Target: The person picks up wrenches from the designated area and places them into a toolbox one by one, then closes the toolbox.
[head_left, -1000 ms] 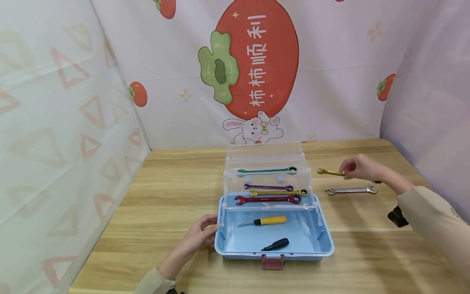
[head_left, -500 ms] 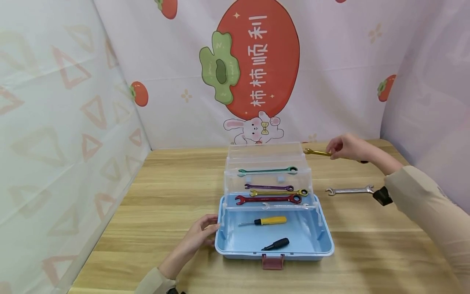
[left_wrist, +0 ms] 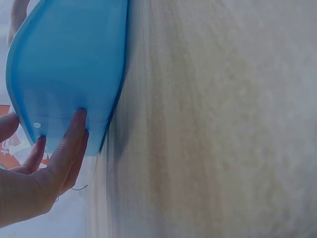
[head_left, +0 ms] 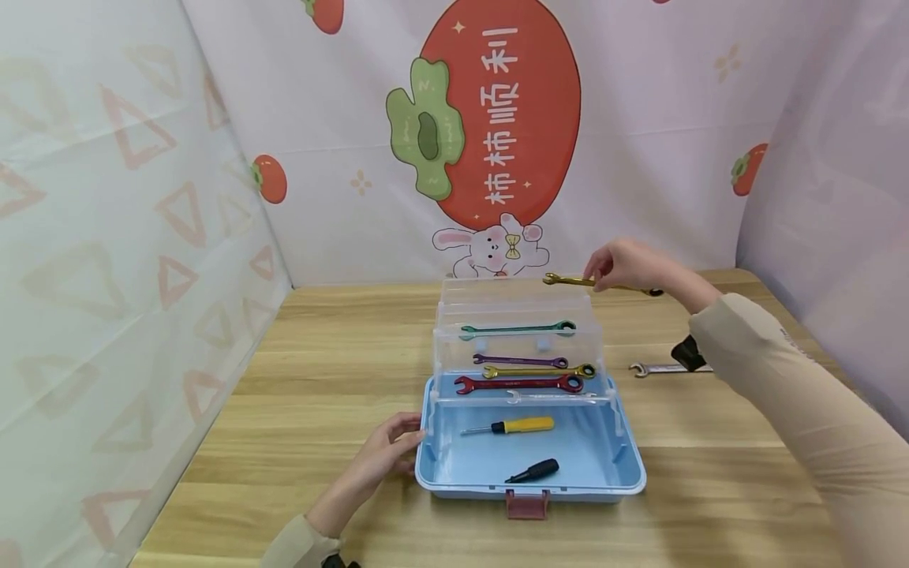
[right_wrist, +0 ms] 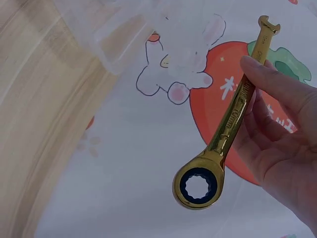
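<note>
My right hand (head_left: 625,264) pinches a gold ratcheting combination wrench (right_wrist: 229,124) by its shank, thumb on one side and fingers on the other. It is raised over the back right of the toolbox (head_left: 469,493). The wrench's open end overlaps the clear upper tray (head_left: 511,293) in the head view. Its ring end, dark inside, shows in the right wrist view. My left hand (head_left: 379,454) rests at the box's left side, straight fingers on the blue outer wall (left_wrist: 69,74) and thumb at the rim. A green wrench (head_left: 518,328) lies in a tray below the held one.
Lower in the clear trays lie a purple wrench (head_left: 521,361), a gold wrench (head_left: 533,371), a red wrench (head_left: 514,385) and a silver wrench (head_left: 554,397). The box floor holds a yellow-handled screwdriver (head_left: 525,426) and a black-handled one (head_left: 536,472). Another silver wrench (head_left: 660,368) lies on the table, partly hidden by the right arm.
My right hand has lifted the gold wrench from near the silver one and carried it left and back, to the top tray. The left hand and toolbox stay put.
</note>
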`<state>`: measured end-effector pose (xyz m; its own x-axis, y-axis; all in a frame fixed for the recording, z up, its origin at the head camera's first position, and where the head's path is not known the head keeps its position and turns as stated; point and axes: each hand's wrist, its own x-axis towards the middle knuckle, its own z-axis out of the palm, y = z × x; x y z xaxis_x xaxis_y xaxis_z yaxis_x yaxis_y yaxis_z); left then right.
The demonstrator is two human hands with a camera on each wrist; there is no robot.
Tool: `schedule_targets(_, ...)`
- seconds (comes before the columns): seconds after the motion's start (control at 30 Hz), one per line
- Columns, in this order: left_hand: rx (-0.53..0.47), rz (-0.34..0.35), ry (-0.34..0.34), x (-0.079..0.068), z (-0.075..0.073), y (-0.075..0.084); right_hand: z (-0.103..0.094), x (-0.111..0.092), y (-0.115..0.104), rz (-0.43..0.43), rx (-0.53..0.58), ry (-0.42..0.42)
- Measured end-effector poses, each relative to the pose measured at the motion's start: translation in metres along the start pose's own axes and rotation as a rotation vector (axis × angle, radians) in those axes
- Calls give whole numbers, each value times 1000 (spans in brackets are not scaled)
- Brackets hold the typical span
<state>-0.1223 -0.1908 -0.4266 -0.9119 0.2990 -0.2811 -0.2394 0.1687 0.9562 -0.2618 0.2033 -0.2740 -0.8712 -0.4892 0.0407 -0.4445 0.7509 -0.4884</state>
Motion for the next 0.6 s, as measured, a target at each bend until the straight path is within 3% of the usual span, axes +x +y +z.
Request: schedule_targets(0.6, -5, 0, 5, 1, 0, -1, 25, 44, -39, -25, 12, -66)
